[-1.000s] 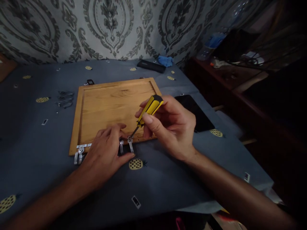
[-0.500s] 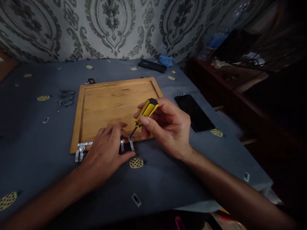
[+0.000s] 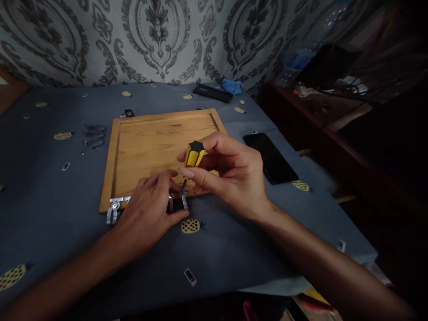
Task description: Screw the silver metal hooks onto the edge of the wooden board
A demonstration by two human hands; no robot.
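From the head view, the right hand (image 3: 230,178) is closed round a yellow-and-black screwdriver (image 3: 193,154), fingertips pinching the handle. The shaft stands nearly upright and its tip is set down on a metal hook (image 3: 183,200) at the near edge of the board (image 3: 150,142). The left hand (image 3: 150,214) grips nothing. It lies flat and spread over that same edge, with its fingertips right beside the hook, and looks to be steadying it.

As for progress, a corner hook (image 3: 113,209) already sits at the board's near left corner with a screw head showing in its plate, so I'd judge that one fixed. The hook under the driver seems to be the one in hand; whether its screw is home I cannot tell, as the fingers hide it. More loose hooks (image 3: 93,135) lie in a small heap on the cloth well to the left of the board, and the stretch of edge to the right of the driver looks bare. That suggests a good part of the work is left.

The surface (image 3: 234,249) is covered with a grey-blue cloth printed with yellow pineapples. A dark phone (image 3: 270,157) lies face up just right of the board. Near the back sit a dark slab (image 3: 211,92) and a blue rag (image 3: 232,85). Behind is grey wallpaper (image 3: 157,40) with a large damask pattern. To the right stands a dark wooden side table (image 3: 317,111) with clutter on it too dim to make out. The room is poorly lit.
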